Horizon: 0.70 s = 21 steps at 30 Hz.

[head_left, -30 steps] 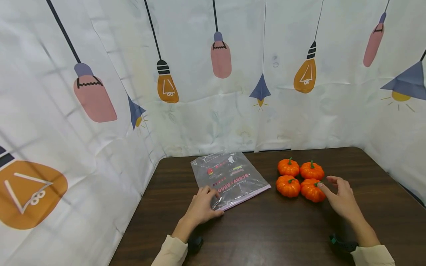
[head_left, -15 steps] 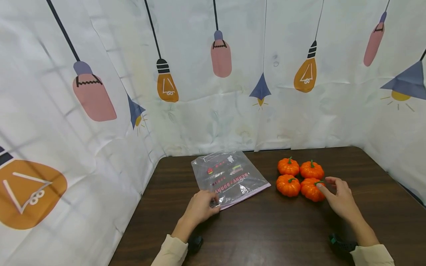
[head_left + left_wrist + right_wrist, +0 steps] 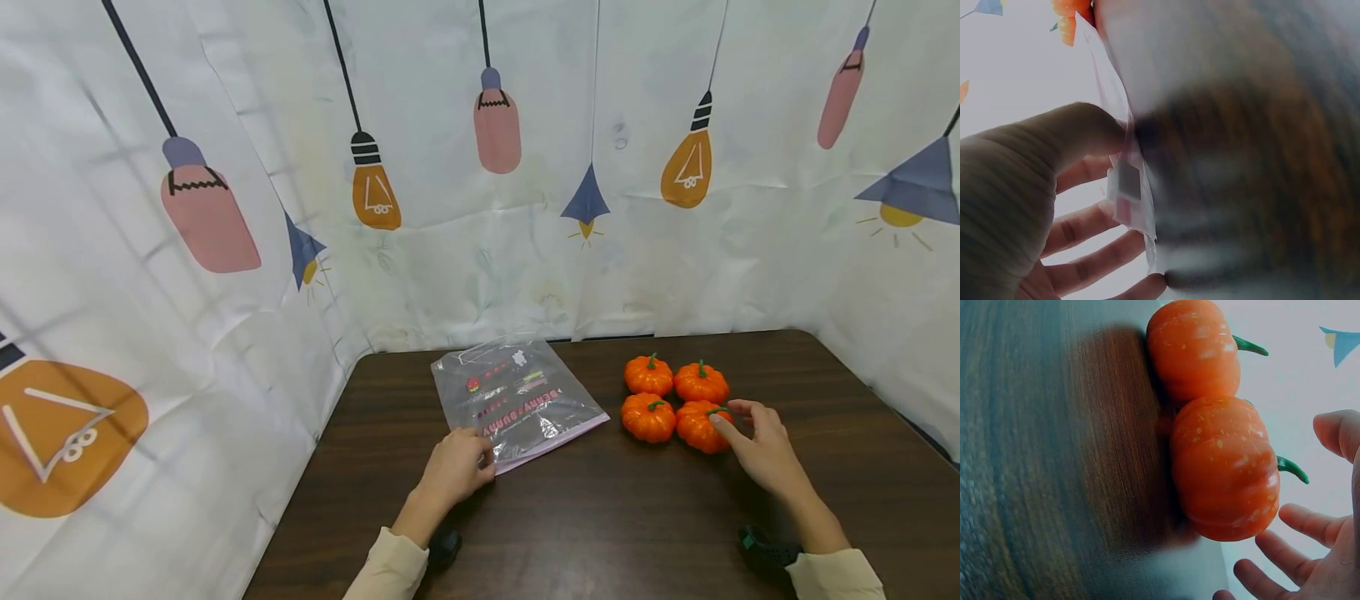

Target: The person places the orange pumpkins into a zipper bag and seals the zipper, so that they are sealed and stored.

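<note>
The left hand [image 3: 452, 468] pinches the near corner of the clear bag [image 3: 521, 400] ahead of it; its slick film could slip loose. Orange pumpkins [image 3: 693, 427] sit just left of the right hand [image 3: 767, 448], which is spread and gripping nothing; a nudge could roll one.

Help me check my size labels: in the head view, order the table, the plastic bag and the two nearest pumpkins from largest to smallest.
1. Table
2. Plastic bag
3. Near-left pumpkin and near-right pumpkin: too alike to rank, and the right hand partly hides the near-right one.
</note>
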{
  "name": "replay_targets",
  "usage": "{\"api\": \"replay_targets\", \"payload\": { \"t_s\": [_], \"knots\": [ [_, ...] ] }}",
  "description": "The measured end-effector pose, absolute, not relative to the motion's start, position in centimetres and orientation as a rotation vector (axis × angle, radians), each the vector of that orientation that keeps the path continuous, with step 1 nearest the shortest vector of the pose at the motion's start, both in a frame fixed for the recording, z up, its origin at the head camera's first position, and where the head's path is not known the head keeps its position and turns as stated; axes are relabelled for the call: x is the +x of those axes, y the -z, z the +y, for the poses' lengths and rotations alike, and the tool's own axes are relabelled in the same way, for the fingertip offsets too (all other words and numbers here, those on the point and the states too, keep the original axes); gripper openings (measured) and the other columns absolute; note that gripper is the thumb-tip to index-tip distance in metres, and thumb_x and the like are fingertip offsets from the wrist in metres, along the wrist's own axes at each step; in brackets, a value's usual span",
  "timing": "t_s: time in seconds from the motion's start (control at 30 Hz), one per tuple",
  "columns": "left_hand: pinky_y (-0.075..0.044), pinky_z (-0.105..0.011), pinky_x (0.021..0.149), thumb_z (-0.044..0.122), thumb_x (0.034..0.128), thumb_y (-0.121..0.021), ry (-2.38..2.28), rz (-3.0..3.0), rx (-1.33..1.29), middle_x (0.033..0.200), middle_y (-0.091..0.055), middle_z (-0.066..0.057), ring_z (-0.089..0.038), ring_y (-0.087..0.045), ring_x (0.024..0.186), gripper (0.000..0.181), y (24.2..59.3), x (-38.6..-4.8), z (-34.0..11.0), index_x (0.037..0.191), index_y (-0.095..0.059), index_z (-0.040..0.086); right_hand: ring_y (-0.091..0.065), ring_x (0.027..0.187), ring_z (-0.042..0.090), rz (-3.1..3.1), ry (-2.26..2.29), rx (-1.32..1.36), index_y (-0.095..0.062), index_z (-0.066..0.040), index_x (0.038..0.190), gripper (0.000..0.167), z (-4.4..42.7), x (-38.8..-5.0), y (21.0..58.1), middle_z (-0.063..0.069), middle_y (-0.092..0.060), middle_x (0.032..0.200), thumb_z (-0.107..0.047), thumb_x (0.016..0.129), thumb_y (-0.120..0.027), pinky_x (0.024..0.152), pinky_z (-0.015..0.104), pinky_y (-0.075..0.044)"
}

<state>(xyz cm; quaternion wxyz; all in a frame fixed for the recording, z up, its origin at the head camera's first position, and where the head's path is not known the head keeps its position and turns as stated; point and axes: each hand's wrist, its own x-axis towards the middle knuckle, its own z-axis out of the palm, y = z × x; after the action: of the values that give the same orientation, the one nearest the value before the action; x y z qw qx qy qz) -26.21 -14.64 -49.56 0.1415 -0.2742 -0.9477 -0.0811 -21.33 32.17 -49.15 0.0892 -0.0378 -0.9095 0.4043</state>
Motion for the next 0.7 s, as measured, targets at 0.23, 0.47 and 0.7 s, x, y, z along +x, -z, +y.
{"api": "replay_targets", "payload": {
  "t_s": [0.23,0.47,0.7],
  "knots": [
    [-0.045,-0.031,0.061,0.024,0.0755,-0.078,0.203,-2.683,-0.788,0.068,-0.054,0.009,-0.013,-0.051,0.065,0.021,49.58,-26.25,-14.58,0.064,-0.06,0.024,-0.035,0.126,0.056,-2.717,-1.194,-0.097,-0.037,0.012,0.145,0.073,32.08,-21.45,49.36,0.04,-0.031,0.145,-0.048,0.105,-0.05,0.093,0.069,-0.038],
    [-0.047,-0.038,0.074,0.022,0.0737,-0.074,0.322,-2.542,-0.705,0.068,-0.053,0.013,-0.01,-0.049,0.068,0.022,49.42,-26.49,-14.36,0.065,-0.054,0.025,-0.035,0.129,0.055,-2.736,-1.247,-0.112,-0.031,0.012,0.148,0.08,32.04,-21.56,49.37,0.04,-0.027,0.148,-0.051,0.103,-0.053,0.097,0.068,-0.039],
    [-0.037,-0.027,0.065,0.018,0.0769,-0.072,0.448,-2.374,-0.671,0.07,-0.05,0.012,-0.008,-0.045,0.069,0.021,49.18,-26.7,-14.21,0.07,-0.053,0.022,-0.035,0.129,0.055,-2.734,-1.283,-0.085,-0.024,0.013,0.151,0.087,31.88,-21.9,49.56,0.042,-0.024,0.148,-0.049,0.101,-0.058,0.097,0.066,-0.039]
  ]
}}
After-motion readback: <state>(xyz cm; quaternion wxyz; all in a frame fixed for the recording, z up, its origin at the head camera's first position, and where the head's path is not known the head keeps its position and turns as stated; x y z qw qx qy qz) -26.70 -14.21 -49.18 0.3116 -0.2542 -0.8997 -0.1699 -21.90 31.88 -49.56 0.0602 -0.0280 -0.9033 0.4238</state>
